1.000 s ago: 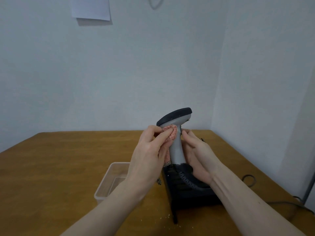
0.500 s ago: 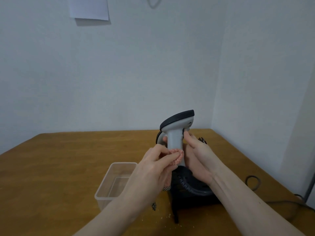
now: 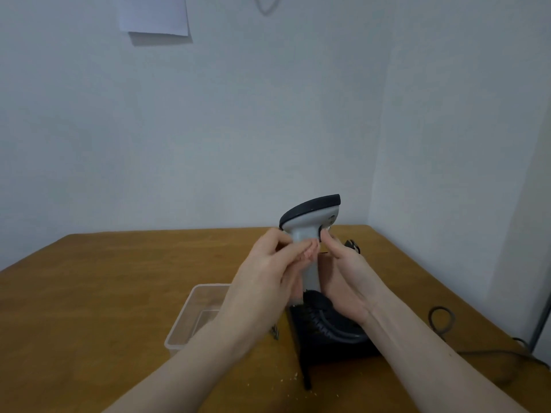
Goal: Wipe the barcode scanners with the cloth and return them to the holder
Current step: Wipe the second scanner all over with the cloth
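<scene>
From the head camera we see the barcode scanner (image 3: 310, 225) held upright between both hands, above the black holder (image 3: 334, 338) on the wooden surface (image 3: 104, 278). Our left hand (image 3: 268, 278) pinches the pinkish cloth (image 3: 310, 254) against the scanner's grey neck. Our right hand (image 3: 348, 278) curls around the handle from its far side. A clear plastic tub (image 3: 193, 317) sits just left of our left wrist.

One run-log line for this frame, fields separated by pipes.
step: wiping | left hand: pinches cloth against scanner neck | right hand: steadies scanner handle | holder: on table, below scanner
</scene>
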